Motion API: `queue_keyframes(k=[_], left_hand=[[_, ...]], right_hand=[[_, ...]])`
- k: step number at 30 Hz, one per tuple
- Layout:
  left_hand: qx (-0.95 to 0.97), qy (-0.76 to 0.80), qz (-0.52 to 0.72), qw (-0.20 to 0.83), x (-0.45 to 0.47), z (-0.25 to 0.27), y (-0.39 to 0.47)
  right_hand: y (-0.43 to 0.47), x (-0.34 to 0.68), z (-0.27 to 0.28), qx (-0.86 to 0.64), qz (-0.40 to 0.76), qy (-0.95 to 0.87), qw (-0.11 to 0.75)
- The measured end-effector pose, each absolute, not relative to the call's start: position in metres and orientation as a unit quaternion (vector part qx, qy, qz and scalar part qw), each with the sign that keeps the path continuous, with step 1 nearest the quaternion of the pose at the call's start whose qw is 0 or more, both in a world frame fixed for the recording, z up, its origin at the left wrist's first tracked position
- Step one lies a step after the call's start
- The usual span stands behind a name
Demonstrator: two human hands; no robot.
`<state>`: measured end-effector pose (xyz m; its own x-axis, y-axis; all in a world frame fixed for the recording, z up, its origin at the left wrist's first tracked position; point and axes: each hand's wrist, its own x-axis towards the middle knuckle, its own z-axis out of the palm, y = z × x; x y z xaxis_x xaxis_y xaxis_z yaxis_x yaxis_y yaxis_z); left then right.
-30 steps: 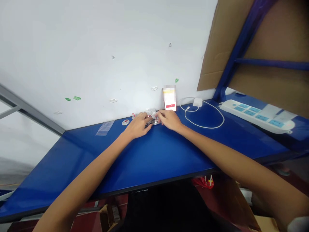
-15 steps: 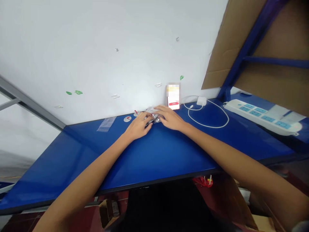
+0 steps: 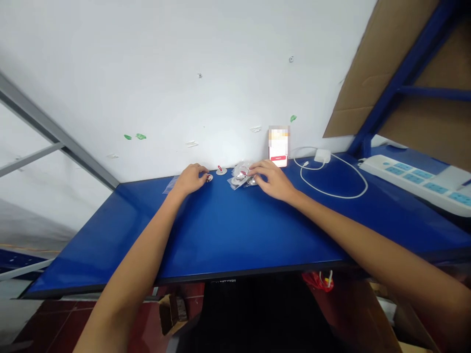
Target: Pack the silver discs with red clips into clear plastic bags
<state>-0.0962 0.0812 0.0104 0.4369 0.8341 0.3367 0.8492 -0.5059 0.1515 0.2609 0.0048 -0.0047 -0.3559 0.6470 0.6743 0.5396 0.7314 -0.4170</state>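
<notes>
My left hand point(image 3: 192, 179) is at the back of the blue table, its fingers curled and closed on the edge of a small round disc point(image 3: 209, 178). A second round white disc with a red loop point(image 3: 221, 170) lies just to the right, by the wall. Further right is a small pile of clear plastic bags point(image 3: 239, 177) with round, shiny pieces in them. My right hand point(image 3: 273, 179) rests at the pile's right side. Its thumb and fingers are apart, the fingertips touching or just over the bags. A flat clear bag point(image 3: 170, 185) is partly hidden behind my left hand.
A lit phone point(image 3: 278, 149) leans on the white wall behind my right hand. A white charger point(image 3: 323, 156) with a looped cable lies right of it. Further right is a long power strip point(image 3: 415, 179). The table's dark front edge point(image 3: 257, 270) runs near my body.
My left hand has left the bags and moved left to the round disc. My right hand has stayed at the pile, which shows more now. The view has turned slightly left.
</notes>
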Motion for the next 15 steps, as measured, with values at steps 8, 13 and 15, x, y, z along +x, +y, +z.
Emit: queue_keyframes(k=[8,13,15], left_hand=[[-0.839,-0.513,-0.176,0.043,-0.097,0.025,0.076],[-0.723,-0.689,0.013,0.059,-0.138,0.050,0.076],[-0.699,-0.710,0.080,0.021,-0.147,0.051,0.076]], right_hand=[[0.004,0.260,-0.005,-0.366,0.074,-0.819,0.435],[0.006,0.258,-0.004,-0.353,0.070,-0.819,0.446],[0.007,0.256,-0.005,-0.348,0.072,-0.822,0.446]])
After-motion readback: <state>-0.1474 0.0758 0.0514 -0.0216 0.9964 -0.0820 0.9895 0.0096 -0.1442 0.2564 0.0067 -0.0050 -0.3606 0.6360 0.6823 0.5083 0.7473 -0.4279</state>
